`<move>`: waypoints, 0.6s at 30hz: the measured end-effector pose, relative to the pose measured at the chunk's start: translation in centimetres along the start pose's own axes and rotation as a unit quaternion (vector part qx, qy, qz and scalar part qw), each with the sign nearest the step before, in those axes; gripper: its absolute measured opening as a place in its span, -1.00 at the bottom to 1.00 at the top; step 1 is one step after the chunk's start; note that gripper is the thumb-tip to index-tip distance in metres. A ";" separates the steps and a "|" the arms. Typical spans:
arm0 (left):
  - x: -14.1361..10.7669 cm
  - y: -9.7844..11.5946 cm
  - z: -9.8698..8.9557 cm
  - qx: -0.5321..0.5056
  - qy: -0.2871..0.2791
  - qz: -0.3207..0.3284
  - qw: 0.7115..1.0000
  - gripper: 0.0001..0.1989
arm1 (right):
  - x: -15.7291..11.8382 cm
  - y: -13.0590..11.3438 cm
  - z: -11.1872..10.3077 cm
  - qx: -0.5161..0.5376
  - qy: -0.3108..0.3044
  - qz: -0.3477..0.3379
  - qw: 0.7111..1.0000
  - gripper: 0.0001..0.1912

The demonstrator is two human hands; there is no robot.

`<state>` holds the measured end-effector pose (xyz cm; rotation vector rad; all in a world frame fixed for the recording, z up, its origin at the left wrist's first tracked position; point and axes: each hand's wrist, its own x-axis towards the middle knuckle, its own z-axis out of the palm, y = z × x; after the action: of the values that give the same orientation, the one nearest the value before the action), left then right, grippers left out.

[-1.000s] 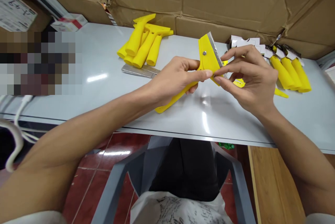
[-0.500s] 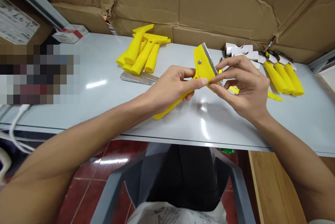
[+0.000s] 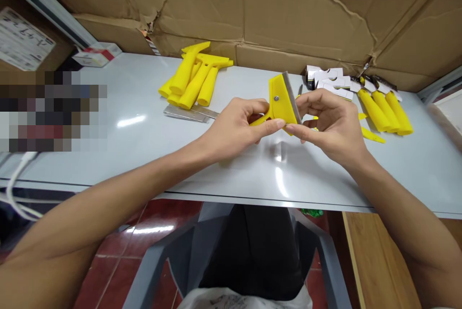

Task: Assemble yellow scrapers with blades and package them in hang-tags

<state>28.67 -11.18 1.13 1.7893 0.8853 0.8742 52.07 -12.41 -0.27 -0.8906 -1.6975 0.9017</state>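
A yellow scraper (image 3: pixel 279 99) is held up over the table, its metal blade (image 3: pixel 292 95) along the right edge of its head. One round screw (image 3: pixel 276 98) shows in the upper part of the head. My left hand (image 3: pixel 240 123) is closed around the scraper's neck, with the thumb lying on the head's lower part. My right hand (image 3: pixel 325 121) grips the lower corner, thumb in front and fingers behind the blade side. Whether a small part sits under the thumbs is hidden.
Yellow scraper handles (image 3: pixel 197 78) are piled at back left, beside flat metal blades (image 3: pixel 186 112). At right lie finished-looking yellow handles (image 3: pixel 386 111) and white-and-black cards (image 3: pixel 327 78). Cardboard (image 3: pixel 252 15) lines the back; a small white-red box (image 3: pixel 97 54) stands at left.
My right thumb and fingers have shifted from pinching a tiny dark part at the scraper's lower corner to gripping that corner. The scraper has turned slightly, showing more of the blade.
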 end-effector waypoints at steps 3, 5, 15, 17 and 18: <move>0.1 -0.1 0.0 0.014 0.004 0.008 1.000 -0.73 | 0.2 -0.2 -0.2 0.020 -0.013 0.020 1.000 -0.49; 0.1 -0.2 -0.1 0.022 0.005 0.009 1.000 -0.74 | 0.3 -0.2 -0.2 0.031 -0.018 0.028 0.999 -0.49; 0.2 -0.9 0.1 0.050 0.015 0.026 0.998 -0.70 | 0.1 -0.2 0.0 0.016 -0.002 0.043 0.999 -0.50; 0.1 -1.1 0.2 0.064 0.024 0.033 0.997 -0.69 | 0.1 -0.3 0.1 0.009 -0.002 0.043 0.999 -0.50; 0.1 -1.2 0.3 0.072 0.031 0.035 0.996 -0.69 | 0.1 -0.4 0.1 0.006 -0.001 0.043 0.999 -0.50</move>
<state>28.72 -10.89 -0.03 1.9361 0.9496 0.9358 51.89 -12.54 0.08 -0.9608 -1.6646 0.9701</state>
